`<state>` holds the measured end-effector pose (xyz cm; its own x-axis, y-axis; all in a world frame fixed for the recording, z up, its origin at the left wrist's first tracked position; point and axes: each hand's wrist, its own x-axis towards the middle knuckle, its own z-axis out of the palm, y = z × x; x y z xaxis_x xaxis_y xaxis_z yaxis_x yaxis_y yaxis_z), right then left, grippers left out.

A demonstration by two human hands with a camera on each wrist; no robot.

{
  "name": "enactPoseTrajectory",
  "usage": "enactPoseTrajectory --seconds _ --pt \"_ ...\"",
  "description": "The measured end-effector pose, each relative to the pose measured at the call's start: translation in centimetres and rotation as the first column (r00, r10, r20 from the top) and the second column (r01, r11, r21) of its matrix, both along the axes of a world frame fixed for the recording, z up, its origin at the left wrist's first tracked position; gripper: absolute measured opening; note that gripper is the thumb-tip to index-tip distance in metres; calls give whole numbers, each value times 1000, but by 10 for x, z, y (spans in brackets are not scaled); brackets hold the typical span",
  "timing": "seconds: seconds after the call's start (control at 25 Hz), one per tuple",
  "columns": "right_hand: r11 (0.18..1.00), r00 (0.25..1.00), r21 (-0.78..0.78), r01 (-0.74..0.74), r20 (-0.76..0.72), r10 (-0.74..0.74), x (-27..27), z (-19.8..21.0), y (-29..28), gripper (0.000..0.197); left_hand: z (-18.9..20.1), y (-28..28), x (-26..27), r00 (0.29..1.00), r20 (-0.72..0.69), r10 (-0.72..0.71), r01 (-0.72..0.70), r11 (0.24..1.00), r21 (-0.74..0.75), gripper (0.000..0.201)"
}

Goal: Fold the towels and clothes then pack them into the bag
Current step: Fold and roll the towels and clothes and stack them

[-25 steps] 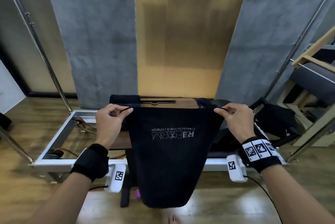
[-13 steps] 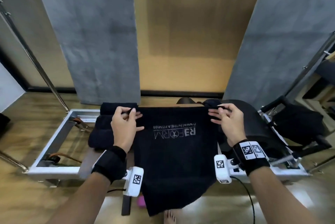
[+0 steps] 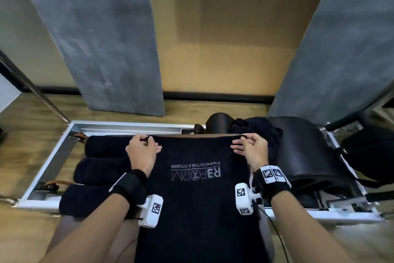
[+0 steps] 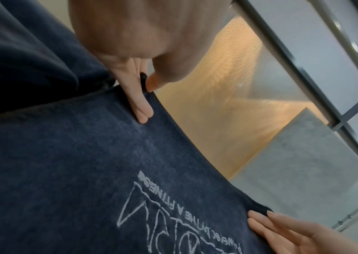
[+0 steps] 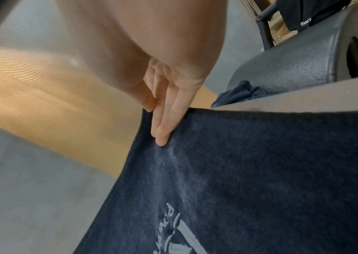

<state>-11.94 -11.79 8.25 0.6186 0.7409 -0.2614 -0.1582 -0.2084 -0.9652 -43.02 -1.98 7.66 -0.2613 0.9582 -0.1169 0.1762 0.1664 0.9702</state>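
A dark navy towel (image 3: 196, 198) with a pale printed logo lies spread over the platform, and its near end hangs down toward me. My left hand (image 3: 149, 139) pinches its far left corner between thumb and forefinger, with the other fingers straight on the cloth. My right hand (image 3: 243, 138) pinches the far right corner the same way. In the left wrist view the left hand (image 4: 144, 86) nips the towel (image 4: 65, 163) at its hem. In the right wrist view the right hand (image 5: 152, 106) holds the towel (image 5: 260, 163) at its corner. Three rolled dark towels (image 3: 100, 169) lie to the left.
A crumpled heap of dark clothes (image 3: 262, 130) sits just beyond my right hand. A black padded barrel (image 3: 302, 152) stands to its right, and a black bag (image 3: 366, 156) lies past that. A metal frame (image 3: 53, 156) surrounds the platform. Grey wall panels rise behind.
The towel, held up in the air a second ago, has come down flat onto the platform. Both hands moved down with its corners, still pinching them.
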Motion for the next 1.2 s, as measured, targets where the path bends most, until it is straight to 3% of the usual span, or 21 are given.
enactPoseTrajectory --seconds 0.08,0.16,0.36,0.44,0.64,0.76,0.92,1.08,1.2 --pt "999 1000 -49 -10 -18 9 6 -13 19 14 -12 11 11 999 -31 11 -13 998 -65 7" --pt "994 999 -104 -27 -39 23 8 -22 30 15 -23 15 20 998 -64 4 -13 991 -132 12" --pt "995 999 -90 -45 -22 43 4 -25 19 41 -26 -11 21 970 -161 -185 166 978 -122 57" --pt "997 998 -58 -56 4 57 -3 -19 3 38 -25 -31 16 948 -205 -242 235 970 -56 51" --pt "982 985 -102 -160 51 166 -38 -9 -65 25 -21 -100 -7 880 -347 -324 368 927 69 4" --pt "959 967 -170 -228 79 244 -61 -11 -116 21 -24 -148 -32 820 -413 -397 451 892 38 13" --pt "928 933 -282 -245 192 304 -81 -22 -185 14 -32 -205 -64 760 -492 -424 456 888 -60 17" --pt "880 864 -449 -155 371 341 -86 -36 -243 13 -40 -256 -96 703 -553 -447 433 886 -165 16" --pt "861 824 -503 -76 455 338 -88 -43 -265 18 -43 -275 -107 663 -594 -456 487 865 -121 13"
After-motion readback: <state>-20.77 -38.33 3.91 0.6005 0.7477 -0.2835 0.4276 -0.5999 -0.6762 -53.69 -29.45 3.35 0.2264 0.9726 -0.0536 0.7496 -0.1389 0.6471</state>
